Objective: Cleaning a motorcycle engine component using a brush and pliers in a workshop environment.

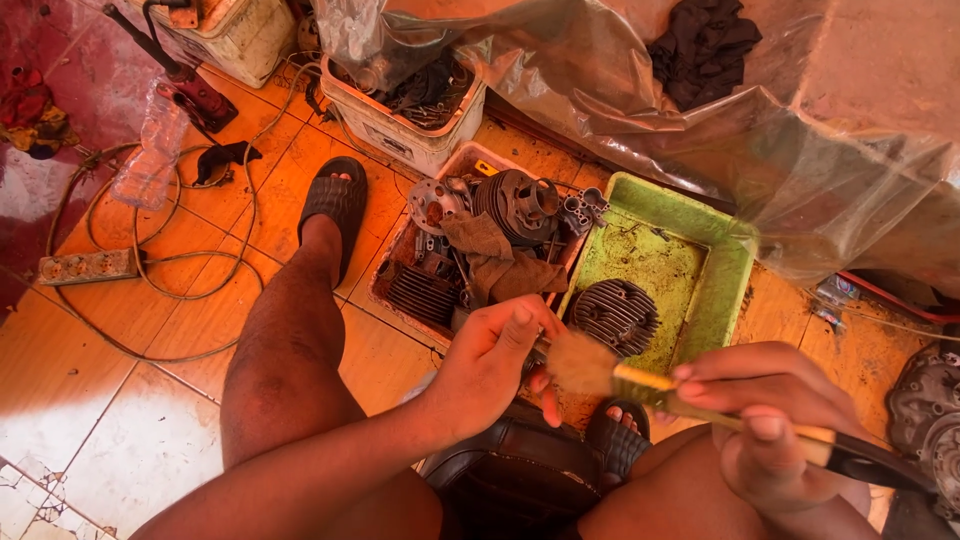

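R hand (770, 425) clenched round paintbrush (640, 385) handle, bristles touching L hand (490, 365), whose fingers pinch something hidden.

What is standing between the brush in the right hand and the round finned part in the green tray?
Nothing visible blocks it. The right hand holds the brush, bristles beside the left hand's fingers. The round finned part lies uncovered in the green tray, just beyond the bristles. What the left hand pinches is hidden.
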